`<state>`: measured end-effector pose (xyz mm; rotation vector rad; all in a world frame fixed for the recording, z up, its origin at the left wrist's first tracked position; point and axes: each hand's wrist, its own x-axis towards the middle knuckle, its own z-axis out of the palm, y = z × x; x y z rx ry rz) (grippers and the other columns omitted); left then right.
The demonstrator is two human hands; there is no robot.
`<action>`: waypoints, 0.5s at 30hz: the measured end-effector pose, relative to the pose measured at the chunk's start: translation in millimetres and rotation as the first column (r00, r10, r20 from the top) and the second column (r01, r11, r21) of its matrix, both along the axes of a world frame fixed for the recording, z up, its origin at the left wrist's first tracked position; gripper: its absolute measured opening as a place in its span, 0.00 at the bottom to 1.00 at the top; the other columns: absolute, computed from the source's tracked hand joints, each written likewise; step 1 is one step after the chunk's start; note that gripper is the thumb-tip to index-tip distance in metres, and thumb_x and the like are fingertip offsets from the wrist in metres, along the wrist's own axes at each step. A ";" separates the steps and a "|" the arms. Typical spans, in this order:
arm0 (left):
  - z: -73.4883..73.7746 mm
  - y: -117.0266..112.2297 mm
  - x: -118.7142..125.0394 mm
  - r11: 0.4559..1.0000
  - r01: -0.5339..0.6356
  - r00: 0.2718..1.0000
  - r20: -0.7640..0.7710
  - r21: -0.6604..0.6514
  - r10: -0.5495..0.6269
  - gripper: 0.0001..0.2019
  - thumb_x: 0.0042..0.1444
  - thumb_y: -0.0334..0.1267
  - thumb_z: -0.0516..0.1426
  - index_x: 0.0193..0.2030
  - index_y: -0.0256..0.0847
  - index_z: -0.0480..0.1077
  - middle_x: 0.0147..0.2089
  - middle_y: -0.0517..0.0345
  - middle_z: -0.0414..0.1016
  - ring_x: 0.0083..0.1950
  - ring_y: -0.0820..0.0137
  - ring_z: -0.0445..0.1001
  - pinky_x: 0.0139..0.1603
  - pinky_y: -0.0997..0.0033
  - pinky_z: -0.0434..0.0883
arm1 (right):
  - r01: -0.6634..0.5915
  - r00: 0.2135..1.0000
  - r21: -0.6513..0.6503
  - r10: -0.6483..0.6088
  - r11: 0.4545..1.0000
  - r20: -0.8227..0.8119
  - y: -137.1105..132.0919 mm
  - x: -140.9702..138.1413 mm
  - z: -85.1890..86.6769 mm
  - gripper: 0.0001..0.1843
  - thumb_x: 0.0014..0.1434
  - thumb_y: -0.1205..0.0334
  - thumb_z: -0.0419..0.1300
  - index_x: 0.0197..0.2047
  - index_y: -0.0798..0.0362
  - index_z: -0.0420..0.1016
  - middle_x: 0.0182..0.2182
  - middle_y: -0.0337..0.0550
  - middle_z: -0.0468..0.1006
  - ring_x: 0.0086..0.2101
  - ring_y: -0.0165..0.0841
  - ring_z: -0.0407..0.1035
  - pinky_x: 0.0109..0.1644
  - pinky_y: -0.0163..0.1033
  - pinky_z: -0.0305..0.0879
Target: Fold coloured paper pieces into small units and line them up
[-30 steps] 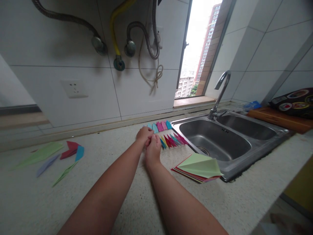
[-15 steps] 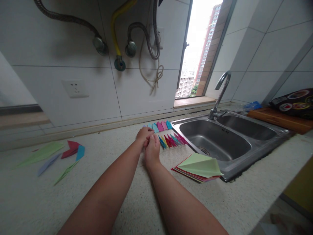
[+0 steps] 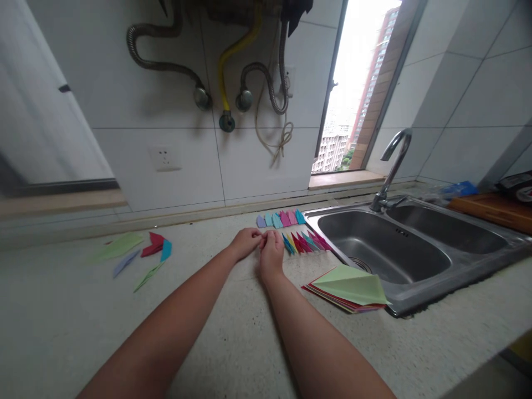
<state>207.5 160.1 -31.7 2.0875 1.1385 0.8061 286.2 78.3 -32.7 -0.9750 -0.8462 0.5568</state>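
Observation:
My left hand (image 3: 245, 244) and my right hand (image 3: 272, 256) meet fingertip to fingertip above the counter. Both are closed in a pinch; whatever lies between the fingers is too small and covered to make out. Just right of them stands a row of narrow folded paper pieces (image 3: 305, 243) in blue, yellow, red and pink. Behind is a second row of flat folded paper pieces (image 3: 277, 219), lilac, teal and pink. Nearer my right forearm rests a stack of creased paper sheets (image 3: 349, 285), light green on top.
Loose folded papers lie on the left: a green one (image 3: 120, 246), a red one (image 3: 153, 244) and several others. A double steel sink (image 3: 434, 271) with a tap (image 3: 394, 160) is set into the speckled counter (image 3: 224, 343). Pipes and a socket (image 3: 165, 158) are on the tiled wall.
The view has swung left, so everything sits farther right in the picture. My hands stay together, with the left fingers slightly drawn apart from the right; the lilac piece behind them now shows.

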 end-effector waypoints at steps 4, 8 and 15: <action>7.0 -35.5 -52.1 0.996 0.058 0.996 -0.074 0.070 -0.053 0.11 0.56 0.39 0.55 0.38 0.39 0.79 0.36 0.55 0.80 0.37 0.68 0.74 0.40 0.72 0.67 | -0.071 0.992 -0.037 0.074 0.997 0.099 -5.6 -8.5 4.1 0.16 0.62 0.56 0.48 0.26 0.52 0.66 0.18 0.32 0.63 0.23 0.30 0.59 0.31 0.35 0.55; 15.2 -79.9 -111.3 0.983 0.127 0.972 -0.216 0.131 -0.096 0.11 0.57 0.37 0.55 0.40 0.42 0.78 0.39 0.55 0.78 0.39 0.68 0.73 0.42 0.71 0.67 | -0.190 0.946 -0.059 0.199 0.980 0.255 -15.7 -18.5 9.8 0.16 0.62 0.56 0.50 0.24 0.52 0.66 0.19 0.33 0.64 0.24 0.29 0.59 0.31 0.35 0.54; 11.6 -130.8 -175.6 0.946 0.138 0.960 -0.276 0.295 -0.054 0.10 0.60 0.34 0.54 0.44 0.46 0.76 0.44 0.55 0.74 0.48 0.67 0.69 0.52 0.66 0.64 | -0.356 0.764 -0.136 0.372 0.924 0.527 -29.6 -32.7 11.4 0.16 0.61 0.57 0.53 0.24 0.53 0.69 0.19 0.35 0.68 0.25 0.30 0.61 0.31 0.35 0.54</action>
